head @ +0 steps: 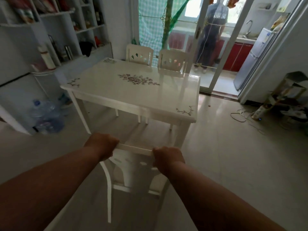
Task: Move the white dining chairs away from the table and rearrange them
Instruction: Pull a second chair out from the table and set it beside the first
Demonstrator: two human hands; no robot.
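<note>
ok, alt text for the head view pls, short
Both hands, left hand and right hand, grip the top rail of a white dining chair pulled back from a white floral-printed table. Two more white chairs stand at the table's far side, before a glass sliding door.

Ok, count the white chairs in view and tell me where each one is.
3. One chair is close to the camera, with the left hand and right hand gripping its top rail. Two stand behind the table: the left chair and the right chair. Others may be hidden.
</note>
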